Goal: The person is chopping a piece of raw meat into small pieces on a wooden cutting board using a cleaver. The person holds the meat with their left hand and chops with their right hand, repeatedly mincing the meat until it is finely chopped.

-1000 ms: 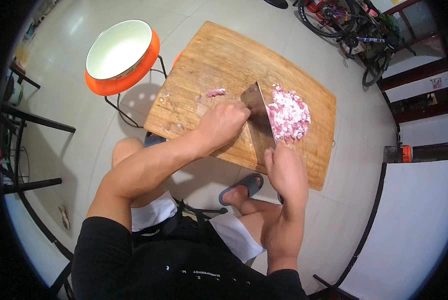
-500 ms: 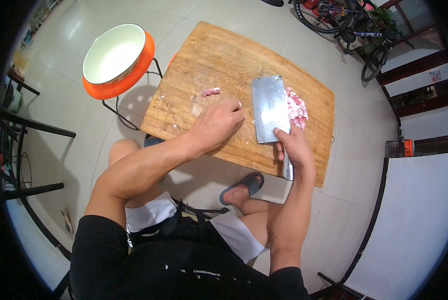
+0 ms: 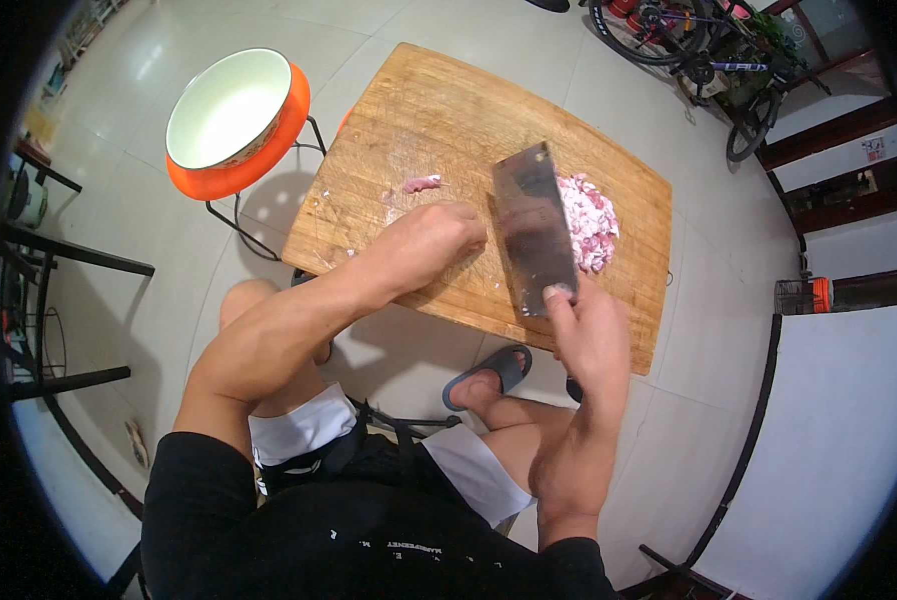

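Cleaver (image 3: 535, 228) — darker-faced than before, right grip (image 3: 593, 335) tight on it — left grip (image 3: 431, 245) curled, hold unclear

Cleaver (image 3: 535, 232) smooth, dull-sheened metal; cutting board (image 3: 449, 110) matt, scored wood; chopped meat (image 3: 591, 222) near board's right edge lumpy; bowl (image 3: 224, 110) past board's left edge glossy, enamel-like inside; floor (image 3: 714, 250) smooth shiny tile; shirt (image 3: 369, 530) matt cloth.

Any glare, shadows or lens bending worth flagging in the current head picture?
Head view: corners black, the board's edges bowed; head view: a pale glare streak on the upper-left floor, a soft shadow beneath the orange stool; head view: the cleaver's broad face looks dark, the bowl's inside nearly white.
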Action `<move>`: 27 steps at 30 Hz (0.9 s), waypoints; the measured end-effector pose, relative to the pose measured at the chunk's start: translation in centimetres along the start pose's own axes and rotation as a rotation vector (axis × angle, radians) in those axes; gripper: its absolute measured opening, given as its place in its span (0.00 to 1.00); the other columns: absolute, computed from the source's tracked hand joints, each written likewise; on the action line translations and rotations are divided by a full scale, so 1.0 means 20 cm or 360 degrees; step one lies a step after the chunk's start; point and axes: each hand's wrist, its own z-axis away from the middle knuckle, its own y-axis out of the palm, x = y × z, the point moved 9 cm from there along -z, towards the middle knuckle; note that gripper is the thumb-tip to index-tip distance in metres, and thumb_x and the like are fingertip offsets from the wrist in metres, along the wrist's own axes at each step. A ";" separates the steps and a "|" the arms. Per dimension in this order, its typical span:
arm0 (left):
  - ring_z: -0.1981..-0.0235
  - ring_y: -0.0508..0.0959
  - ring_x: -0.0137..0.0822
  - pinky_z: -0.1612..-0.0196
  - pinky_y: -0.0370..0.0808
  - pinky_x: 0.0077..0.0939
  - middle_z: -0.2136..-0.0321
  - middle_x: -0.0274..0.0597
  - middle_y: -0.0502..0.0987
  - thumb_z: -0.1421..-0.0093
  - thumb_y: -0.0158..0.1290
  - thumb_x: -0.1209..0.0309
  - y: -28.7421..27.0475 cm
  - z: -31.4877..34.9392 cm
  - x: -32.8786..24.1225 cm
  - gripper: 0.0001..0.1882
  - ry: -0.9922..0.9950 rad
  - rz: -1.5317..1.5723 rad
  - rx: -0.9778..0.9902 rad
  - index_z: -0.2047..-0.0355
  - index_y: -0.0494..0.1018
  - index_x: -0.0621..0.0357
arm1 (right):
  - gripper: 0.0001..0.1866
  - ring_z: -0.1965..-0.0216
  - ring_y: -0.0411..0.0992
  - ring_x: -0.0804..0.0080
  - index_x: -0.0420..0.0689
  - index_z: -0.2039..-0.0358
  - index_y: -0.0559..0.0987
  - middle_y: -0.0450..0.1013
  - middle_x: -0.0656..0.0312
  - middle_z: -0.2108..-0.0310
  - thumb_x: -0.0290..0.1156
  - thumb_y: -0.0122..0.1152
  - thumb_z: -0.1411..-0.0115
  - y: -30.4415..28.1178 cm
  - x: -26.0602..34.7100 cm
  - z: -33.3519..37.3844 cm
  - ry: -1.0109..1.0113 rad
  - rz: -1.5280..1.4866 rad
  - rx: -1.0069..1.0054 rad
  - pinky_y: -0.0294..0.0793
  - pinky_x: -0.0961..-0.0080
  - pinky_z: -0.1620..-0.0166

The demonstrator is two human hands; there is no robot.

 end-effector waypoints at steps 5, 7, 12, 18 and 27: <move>0.58 0.83 0.56 0.54 0.80 0.46 0.63 0.50 0.81 0.35 0.61 0.71 0.00 0.01 0.03 0.07 -0.0021 -0.0093 -0.0079 0.62 0.82 0.63 | 0.15 0.65 0.79 0.29 0.35 0.60 0.83 0.79 0.33 0.70 0.37 0.61 0.30 0.02 0.14 0.06 -0.0114 0.0255 0.0015 0.77 0.39 0.59; 0.58 0.83 0.56 0.54 0.80 0.46 0.63 0.50 0.81 0.36 0.62 0.71 -0.01 0.01 0.02 0.07 -0.0033 -0.0094 -0.0132 0.63 0.82 0.64 | 0.15 0.64 0.79 0.30 0.35 0.61 0.83 0.79 0.34 0.70 0.37 0.61 0.30 0.02 0.14 0.06 -0.0108 0.0299 0.0022 0.77 0.39 0.58; 0.59 0.82 0.56 0.55 0.80 0.47 0.66 0.50 0.81 0.36 0.62 0.72 -0.03 0.01 0.01 0.07 0.0048 -0.0009 -0.0294 0.64 0.80 0.66 | 0.16 0.63 0.79 0.29 0.35 0.62 0.82 0.79 0.33 0.70 0.38 0.60 0.29 0.00 0.13 0.07 -0.0042 0.0262 -0.0018 0.77 0.39 0.58; 0.59 0.82 0.56 0.55 0.79 0.48 0.66 0.52 0.80 0.36 0.63 0.72 0.00 0.00 0.00 0.08 -0.0048 -0.0037 -0.0169 0.64 0.79 0.65 | 0.16 0.63 0.79 0.29 0.36 0.63 0.82 0.79 0.33 0.69 0.38 0.59 0.28 0.01 0.13 0.08 -0.0050 0.0311 0.0004 0.77 0.39 0.57; 0.58 0.82 0.56 0.55 0.80 0.48 0.63 0.51 0.80 0.34 0.63 0.69 0.00 0.01 -0.02 0.09 -0.0086 -0.0085 -0.0102 0.60 0.82 0.62 | 0.16 0.64 0.79 0.29 0.36 0.64 0.81 0.79 0.34 0.71 0.38 0.60 0.29 -0.01 0.10 0.08 -0.0017 0.0276 -0.0052 0.77 0.38 0.58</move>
